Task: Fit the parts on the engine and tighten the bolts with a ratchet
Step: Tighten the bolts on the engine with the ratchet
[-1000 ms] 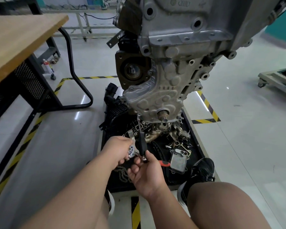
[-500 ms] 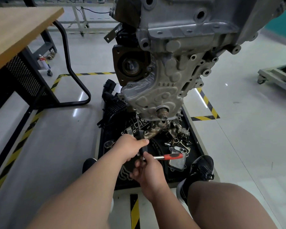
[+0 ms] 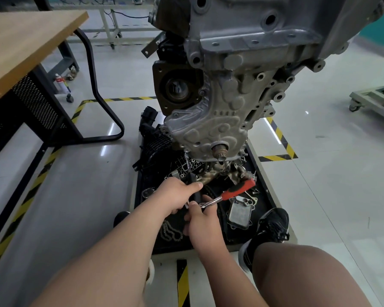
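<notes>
The grey engine (image 3: pixel 242 85) hangs over a black parts tray (image 3: pixel 266 200) on the floor. A long thin extension bar (image 3: pixel 188 167) runs from the lower edge of the engine's front cover down to my hands. My left hand (image 3: pixel 175 196) grips the bar's dark lower part, thumb pointing right. Just below it, my right hand (image 3: pixel 201 220) pinches the chrome head of a ratchet (image 3: pixel 228 193). The ratchet's red handle sticks out to the right and upward over the tray.
Loose parts lie in the tray: a ribbed metal cooler (image 3: pixel 239 213), a chain (image 3: pixel 171 231), a rusty manifold (image 3: pixel 211 176), black plastic pieces (image 3: pixel 151 138). A wooden workbench (image 3: pixel 20 47) stands left. My shoe (image 3: pixel 273 224) and knee are at the tray's right corner.
The ratchet's red handle has swung counter-clockwise, from near my right hand out to the right and upward. My left hand has shifted its grip up onto the extension bar.
</notes>
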The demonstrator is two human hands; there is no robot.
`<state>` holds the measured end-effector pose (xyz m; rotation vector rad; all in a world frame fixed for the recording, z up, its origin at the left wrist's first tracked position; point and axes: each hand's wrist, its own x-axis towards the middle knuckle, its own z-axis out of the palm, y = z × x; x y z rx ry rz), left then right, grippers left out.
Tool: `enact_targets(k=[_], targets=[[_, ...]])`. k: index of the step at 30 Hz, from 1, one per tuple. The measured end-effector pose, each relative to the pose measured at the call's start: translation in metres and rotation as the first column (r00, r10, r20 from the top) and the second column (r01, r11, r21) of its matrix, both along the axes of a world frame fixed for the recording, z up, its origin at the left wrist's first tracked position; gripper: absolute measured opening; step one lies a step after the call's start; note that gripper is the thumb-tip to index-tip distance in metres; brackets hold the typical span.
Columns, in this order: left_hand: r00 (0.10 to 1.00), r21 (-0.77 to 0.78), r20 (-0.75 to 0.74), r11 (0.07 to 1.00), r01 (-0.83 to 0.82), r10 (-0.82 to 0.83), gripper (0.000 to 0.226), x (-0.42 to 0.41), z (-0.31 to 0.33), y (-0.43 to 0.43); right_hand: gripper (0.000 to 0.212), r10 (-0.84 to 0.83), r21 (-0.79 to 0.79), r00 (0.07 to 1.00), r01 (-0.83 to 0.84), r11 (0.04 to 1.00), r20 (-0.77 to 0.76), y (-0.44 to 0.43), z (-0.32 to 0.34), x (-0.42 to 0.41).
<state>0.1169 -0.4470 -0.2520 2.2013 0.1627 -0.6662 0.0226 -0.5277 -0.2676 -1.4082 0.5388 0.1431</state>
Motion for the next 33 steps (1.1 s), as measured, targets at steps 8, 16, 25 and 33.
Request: enact_targets(k=[8,16,25,33], targets=[[0.995,-0.168,-0.094,0.986,0.02,-0.036,0.039,0.002,0.0,0.011,0.029,-0.13,0.645,0.985,0.174,0.744,-0.116,0.002,0.012,0.003],[0.996,-0.109,-0.08,0.994,0.028,-0.037,0.043,0.0,-0.004,0.01,0.03,-0.087,0.784,0.981,0.191,0.59,-0.174,0.006,0.001,0.004],[0.994,-0.088,-0.107,0.996,0.016,-0.025,0.042,0.0,-0.007,0.009,0.044,-0.064,0.863,0.969,0.243,0.442,-0.241,0.009,0.008,0.003],[0.998,-0.059,-0.062,0.998,0.007,-0.01,0.044,0.001,-0.011,0.006,0.042,-0.057,0.787,0.978,0.194,0.585,-0.199,0.008,0.008,0.002]])
